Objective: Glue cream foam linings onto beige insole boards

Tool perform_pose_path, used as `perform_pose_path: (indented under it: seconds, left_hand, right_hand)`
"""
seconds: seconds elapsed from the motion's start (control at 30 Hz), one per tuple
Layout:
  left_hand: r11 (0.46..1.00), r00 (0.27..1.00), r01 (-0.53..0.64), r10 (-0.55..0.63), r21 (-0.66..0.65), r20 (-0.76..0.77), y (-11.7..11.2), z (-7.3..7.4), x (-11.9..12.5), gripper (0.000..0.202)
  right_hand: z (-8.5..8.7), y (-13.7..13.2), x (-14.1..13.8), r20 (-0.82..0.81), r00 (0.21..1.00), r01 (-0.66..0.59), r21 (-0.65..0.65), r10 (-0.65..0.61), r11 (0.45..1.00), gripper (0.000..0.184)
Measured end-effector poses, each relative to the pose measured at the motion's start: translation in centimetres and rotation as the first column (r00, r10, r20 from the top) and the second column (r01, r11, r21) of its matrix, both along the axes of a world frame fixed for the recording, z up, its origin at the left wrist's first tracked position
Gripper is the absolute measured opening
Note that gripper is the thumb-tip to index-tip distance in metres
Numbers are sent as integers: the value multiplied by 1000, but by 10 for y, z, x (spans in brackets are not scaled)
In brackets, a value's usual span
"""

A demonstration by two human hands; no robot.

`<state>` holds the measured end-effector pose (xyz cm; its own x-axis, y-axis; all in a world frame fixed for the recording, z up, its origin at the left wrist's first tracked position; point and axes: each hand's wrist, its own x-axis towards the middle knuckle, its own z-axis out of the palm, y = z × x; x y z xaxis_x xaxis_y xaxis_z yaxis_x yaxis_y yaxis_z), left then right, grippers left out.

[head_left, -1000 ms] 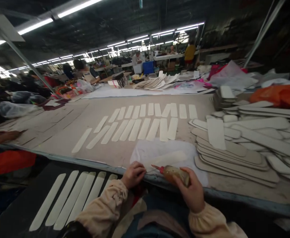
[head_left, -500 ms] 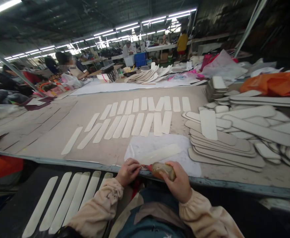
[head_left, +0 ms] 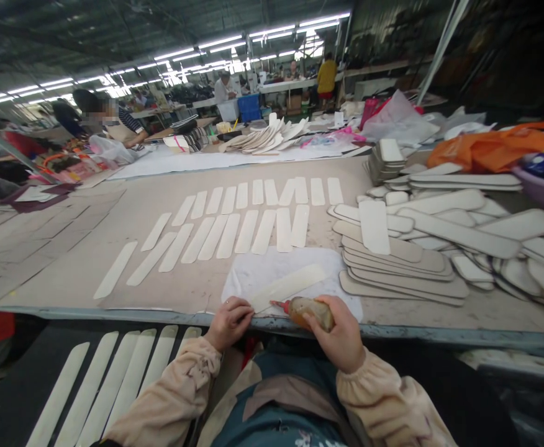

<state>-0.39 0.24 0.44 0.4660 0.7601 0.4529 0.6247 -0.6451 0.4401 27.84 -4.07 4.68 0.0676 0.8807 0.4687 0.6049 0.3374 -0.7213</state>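
**Glue bottle at the near end of a strip, counter edge**

Right hand (head_left: 341, 338) has its fingers wrapped round a small squeeze bottle (head_left: 312, 311) of amber glue; the red nozzle points left, toward the near end of a pale strip (head_left: 287, 284). That strip lies at a slant on a white cloth (head_left: 253, 273), just inside the counter (head_left: 384, 332) edge. Left hand (head_left: 229, 321) rests at the edge with fingers curled close together at the strip's near end; whether they pinch it or only press on it I cannot tell.

Beyond the cloth: two rows of strips (head_left: 235, 230) laid side by side. To the right, a stack of longer pieces (head_left: 402, 273). A lower shelf holds more strips (head_left: 113, 385).

Risks, as judged:
- Nozzle sits at the counter edge; a hard squeeze could drip glue off the cloth and onto clothing below
- Strip held at one end only; it may swivel under the nozzle, giving an uneven line
- Stray glue on the cloth may stick the strip down
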Motion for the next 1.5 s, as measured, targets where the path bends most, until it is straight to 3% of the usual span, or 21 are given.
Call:
perform_pose_path:
  seconds: [0.23, 0.4, 0.53, 0.7, 0.93, 1.23, 1.5]
  left_hand:
    - [1000, 1000, -1, 1, 3, -6, 1, -2, -1, 11]
    - [1000, 1000, -12, 12, -8, -5, 0, -1, 0, 11]
    - [1000, 1000, -13, 12, -18, -9, 0, 1, 1, 10]
    - [999, 1000, -10, 10, -34, -20, 0, 4, 2, 11]
    - [1000, 999, 15, -17, -27, -51, 3, 5, -1, 11]
    - [987, 979, 79, -102, -138, -175, 15, 19, -1, 14]
    - [991, 976, 69, -92, -117, -198, 14, 21, 4, 15]
  right_hand:
    - [1, 0, -19, -30, 992, -125, 19, 125, 992, 19]
    - [-1, -2, -16, -2, 987, -163, 5, 163, 987, 19]
    - [0, 0, -5, 20, 996, -82, 25, 81, 996, 19]
    - [0, 5, 23, -9, 991, 132, 40, -131, 991, 25]
    - [-5, 16, 72, -43, 881, 472, 59, -471, 879, 33]
    - [-23, 39, 70, -7, 895, 444, 87, -445, 892, 33]
    - [-17, 29, 76, 12, 880, 471, 111, -475, 875, 30]
